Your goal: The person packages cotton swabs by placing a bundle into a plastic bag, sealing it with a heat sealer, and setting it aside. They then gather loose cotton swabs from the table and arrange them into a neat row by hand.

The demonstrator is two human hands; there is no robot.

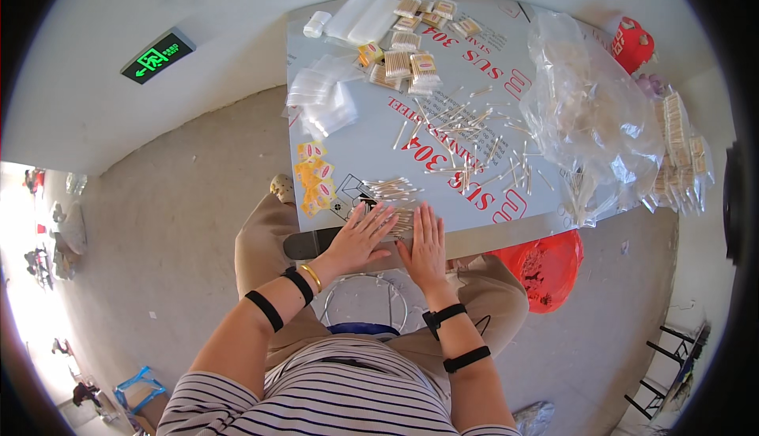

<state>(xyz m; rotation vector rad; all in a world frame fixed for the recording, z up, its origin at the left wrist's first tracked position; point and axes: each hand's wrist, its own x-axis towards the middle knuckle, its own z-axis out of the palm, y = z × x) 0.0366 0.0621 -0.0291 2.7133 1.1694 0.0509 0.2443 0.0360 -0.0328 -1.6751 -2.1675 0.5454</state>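
At the table's near edge, my left hand [357,237] and my right hand [425,250] lie with their fingers stretched forward. Between them is a small heap of cotton swabs [403,221], which the fingers of both hands border and partly cover. Just beyond my fingertips sits another group of swabs [393,189], roughly lined up side by side. Farther out, many loose swabs [466,132] are strewn in all directions. Yellow printed cards [315,179] rest to the left of my left hand.
Flat clear bags [322,92] and filled swab packs [398,65] occupy the far left of the table. A big clear plastic bag [589,112] covers the right side, beside more packs [678,151]. Below the near edge hangs a red bag [545,270].
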